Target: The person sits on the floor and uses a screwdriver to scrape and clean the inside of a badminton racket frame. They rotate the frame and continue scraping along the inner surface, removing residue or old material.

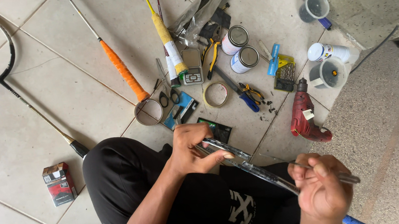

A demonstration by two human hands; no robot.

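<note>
Holding a broken piece of racket frame [240,158] across the lap, the person grips it with the left hand [190,147] closed around its upper end, while the right hand [322,187] pinches a thin metal tool [340,177] beside its lower end. The two hands are apart, each clamped on its own thing. I judge that the work is at the stage of picking or scraping at the frame, and that the next move calls for a steady left grip and a careful, small push of the tool tip. Around the knees, on the tiled floor [67,88], lie a red drill [305,118], two small tins [239,48], pliers [250,94], a roll of tape [215,94], and rackets with orange [121,70] and yellow [163,32] grips.
</note>
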